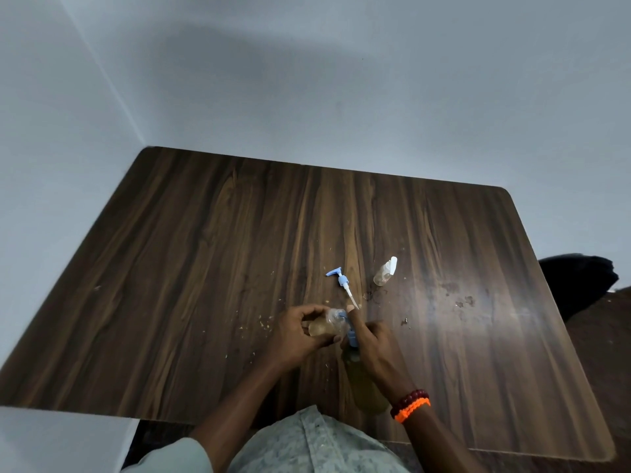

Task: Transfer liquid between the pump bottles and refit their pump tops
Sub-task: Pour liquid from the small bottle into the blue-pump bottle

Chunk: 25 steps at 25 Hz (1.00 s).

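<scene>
I read the small clear bottle (324,325) as light, thin-walled plastic that would dent under a hard squeeze, and with amber liquid pooled inside it the weight will shift as it tips. I would take it around the belly, as my left hand (296,331) does now, fingers and thumb wrapped round it and holding it tilted near the middle of the table (170,268), its neck pointing toward 3 o'clock. The walls look smooth and could be slick if liquid has run over them; spots on the wood at 2 o'clock from my hands suggest spills.

The taller amber bottle (367,387) lies just toward 5 o'clock from the small one, mostly behind my right forearm. It looks fuller, so heavier and steadier, best held low on the body or at the neck. My right hand (370,339) is up at its top, fingers closed around what looks like a blue pump collar (352,337), index finger sticking out toward 12 o'clock. Whether that collar is threaded on or only resting I cannot tell.

A loose blue pump top (342,283) lies on the wood at 12 o'clock from my hands, dip tube pointing back at them. That tube is thin and bendy; I would lift it by the collar. A small white-capped spray bottle (386,272) lies near it at 1 o'clock, untouched
</scene>
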{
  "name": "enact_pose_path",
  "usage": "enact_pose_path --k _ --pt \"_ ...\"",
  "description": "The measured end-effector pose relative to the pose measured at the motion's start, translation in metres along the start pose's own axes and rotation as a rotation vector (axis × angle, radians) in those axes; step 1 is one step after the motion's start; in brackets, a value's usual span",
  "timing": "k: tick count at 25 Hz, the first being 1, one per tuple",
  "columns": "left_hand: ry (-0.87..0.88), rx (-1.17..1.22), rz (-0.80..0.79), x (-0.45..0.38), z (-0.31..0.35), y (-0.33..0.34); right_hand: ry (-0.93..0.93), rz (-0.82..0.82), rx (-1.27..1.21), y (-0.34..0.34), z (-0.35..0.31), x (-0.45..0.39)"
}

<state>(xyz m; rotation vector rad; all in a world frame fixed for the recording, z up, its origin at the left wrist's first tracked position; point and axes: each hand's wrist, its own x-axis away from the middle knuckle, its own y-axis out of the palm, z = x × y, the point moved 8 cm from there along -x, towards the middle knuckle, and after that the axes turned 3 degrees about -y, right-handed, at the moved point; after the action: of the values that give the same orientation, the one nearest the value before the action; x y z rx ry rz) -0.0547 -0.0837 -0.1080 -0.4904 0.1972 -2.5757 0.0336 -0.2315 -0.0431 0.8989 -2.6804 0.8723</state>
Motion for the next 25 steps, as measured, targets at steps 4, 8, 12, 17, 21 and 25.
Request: enact_pose_path --k 4,8,12,17,21,25 --pt "0.008 -0.023 0.014 0.001 -0.002 -0.002 -0.027 -0.058 -0.016 0.002 0.002 -0.004" --pt "0.011 0.002 -0.017 0.003 0.001 0.004 -0.009 -0.038 -0.018 0.001 0.001 0.001" --pt "0.023 0.001 0.016 0.001 0.003 -0.002 -0.021 -0.062 -0.054 0.001 0.009 -0.006" --pt "0.011 0.018 -0.026 0.005 0.004 0.003 -0.049 -0.078 -0.023 0.002 -0.004 0.0" --pt "0.009 0.022 -0.023 0.004 0.003 -0.003 -0.005 -0.188 -0.047 0.006 -0.005 0.004" --pt "-0.017 0.035 -0.08 0.009 -0.002 -0.001 -0.013 -0.279 -0.125 0.007 0.014 0.011"
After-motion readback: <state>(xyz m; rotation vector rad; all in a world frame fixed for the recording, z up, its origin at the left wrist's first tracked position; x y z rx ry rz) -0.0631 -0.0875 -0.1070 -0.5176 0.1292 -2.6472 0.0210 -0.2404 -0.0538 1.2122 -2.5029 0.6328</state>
